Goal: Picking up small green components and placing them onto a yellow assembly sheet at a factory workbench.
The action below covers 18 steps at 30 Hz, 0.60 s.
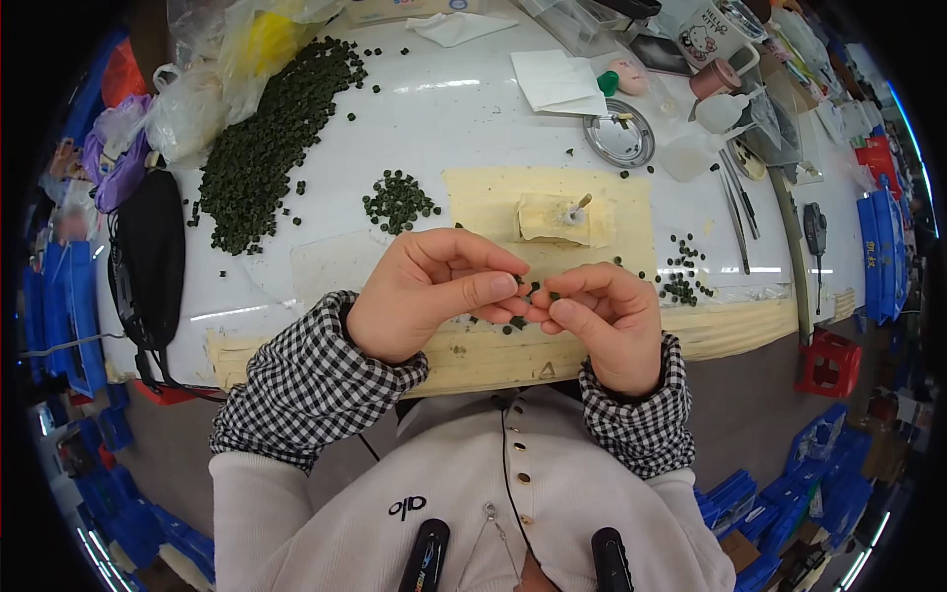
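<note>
My left hand [419,296] is closed, its thumb and forefinger pinching a small dark green piece [520,280]. Facing it, my right hand [612,321] pinches another small dark green piece [554,296]. The fingertips almost meet above the table's near edge, and a few similar pieces show below and between them. What exactly the pieces are is too small to make out. Just beyond the hands, a tape-covered block [538,229] with a short upright peg [582,204] sits on a pale yellow sheet [478,185].
A large heap of dark green pieces [266,148] covers the far left, with a smaller pile [398,201] nearer. Loose pieces [683,281] lie at right, near tweezers [736,217]. Farther back are a round metal dish [619,148], thread spool [714,79] and mug [712,37]. A black pouch [148,257] lies left.
</note>
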Available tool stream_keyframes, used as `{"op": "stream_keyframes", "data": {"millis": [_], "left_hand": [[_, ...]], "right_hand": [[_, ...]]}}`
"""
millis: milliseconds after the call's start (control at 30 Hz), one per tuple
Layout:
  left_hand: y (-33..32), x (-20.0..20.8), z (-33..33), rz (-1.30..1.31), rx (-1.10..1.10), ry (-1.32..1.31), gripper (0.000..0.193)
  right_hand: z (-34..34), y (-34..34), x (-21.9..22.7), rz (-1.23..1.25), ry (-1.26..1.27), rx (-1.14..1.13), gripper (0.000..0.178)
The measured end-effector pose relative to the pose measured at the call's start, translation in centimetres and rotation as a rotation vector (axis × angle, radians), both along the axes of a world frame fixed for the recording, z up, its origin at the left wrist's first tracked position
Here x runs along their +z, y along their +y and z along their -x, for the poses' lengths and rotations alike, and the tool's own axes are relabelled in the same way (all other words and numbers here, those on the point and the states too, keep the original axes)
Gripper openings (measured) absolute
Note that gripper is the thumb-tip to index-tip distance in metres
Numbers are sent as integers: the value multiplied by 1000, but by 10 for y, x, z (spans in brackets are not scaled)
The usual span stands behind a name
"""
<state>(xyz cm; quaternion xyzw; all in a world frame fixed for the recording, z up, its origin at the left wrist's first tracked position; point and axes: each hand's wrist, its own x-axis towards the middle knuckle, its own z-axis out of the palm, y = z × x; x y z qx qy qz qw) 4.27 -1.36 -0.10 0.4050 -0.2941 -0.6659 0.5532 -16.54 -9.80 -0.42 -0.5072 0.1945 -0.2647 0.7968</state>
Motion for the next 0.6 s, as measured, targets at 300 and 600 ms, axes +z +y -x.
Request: {"op": "stream_keyframes", "data": {"millis": [300, 600], "left_hand": [[1, -3, 1, 49, -6, 59, 17], [5, -2, 2, 116, 34, -10, 16]], "right_hand": [[-4, 2, -2, 80, -26, -49, 20], [-15, 8, 4, 396, 128, -183, 13]]}}
